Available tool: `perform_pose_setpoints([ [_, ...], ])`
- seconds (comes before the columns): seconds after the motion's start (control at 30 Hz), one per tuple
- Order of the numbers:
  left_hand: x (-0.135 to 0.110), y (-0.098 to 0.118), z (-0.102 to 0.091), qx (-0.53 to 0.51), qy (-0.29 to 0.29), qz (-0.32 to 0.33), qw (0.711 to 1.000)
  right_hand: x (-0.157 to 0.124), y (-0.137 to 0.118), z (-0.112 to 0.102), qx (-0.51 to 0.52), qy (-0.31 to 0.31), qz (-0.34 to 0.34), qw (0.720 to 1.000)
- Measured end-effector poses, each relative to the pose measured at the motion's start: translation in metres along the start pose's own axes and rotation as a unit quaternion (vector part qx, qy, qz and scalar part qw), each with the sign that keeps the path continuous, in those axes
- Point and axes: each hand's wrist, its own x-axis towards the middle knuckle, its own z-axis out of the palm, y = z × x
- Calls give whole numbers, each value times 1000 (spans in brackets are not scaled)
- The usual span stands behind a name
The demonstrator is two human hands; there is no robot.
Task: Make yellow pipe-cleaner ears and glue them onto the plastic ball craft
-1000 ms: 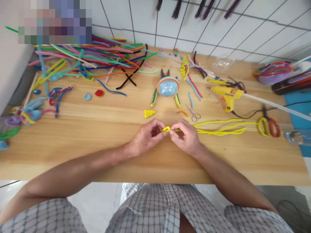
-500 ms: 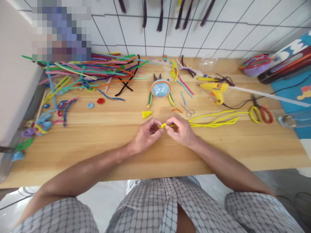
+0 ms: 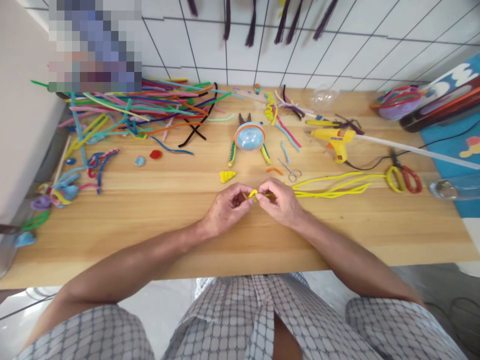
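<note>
My left hand (image 3: 226, 209) and my right hand (image 3: 280, 201) meet over the middle of the wooden table (image 3: 150, 225), both pinched on the curled end of a yellow pipe cleaner (image 3: 253, 193). Its long doubled length (image 3: 333, 185) trails off to the right across the wood. A small yellow coiled cone (image 3: 227, 175) lies just beyond my left hand. Farther back stands a blue dome figure (image 3: 249, 137) with an orange rim and striped pipe-cleaner legs.
A heap of coloured pipe cleaners (image 3: 142, 107) covers the back left. Small scissors (image 3: 290, 171), a yellow glue gun (image 3: 335, 140) with its cord, and red-and-yellow scissors (image 3: 403, 177) lie to the right. A clear dome (image 3: 324, 95) sits at the back.
The view has pulled back and shifted since a second ago. Both hands stay pinched on the yellow pipe cleaner's end, working the small loop slightly.
</note>
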Motion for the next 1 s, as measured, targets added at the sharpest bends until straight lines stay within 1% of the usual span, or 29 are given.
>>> perform_pose_setpoints([
  [0.17, -1, 0, 0, 1, 3, -20, 1000, -1, 0, 0, 1, 20, -25, 999],
  [0.33, 0, 2, 0, 6, 0, -34, 999, -1, 1, 0, -4, 19, -23, 1000],
  [0.63, 2, 7, 0, 7, -4, -38, 999, -3, -1, 0, 2, 24, -30, 999],
  [0.83, 3, 4, 1, -3, 1, -40, 999, -3, 0, -3, 3, 11, -13, 1000],
  [0.93, 3, 2, 1, -14, 18, -36, 999, -2, 4, -4, -19, 13, -29, 999],
  [1.0, 4, 2, 1, -15, 18, -33, 999, -2, 6, -4, -33, 8, -44, 998],
])
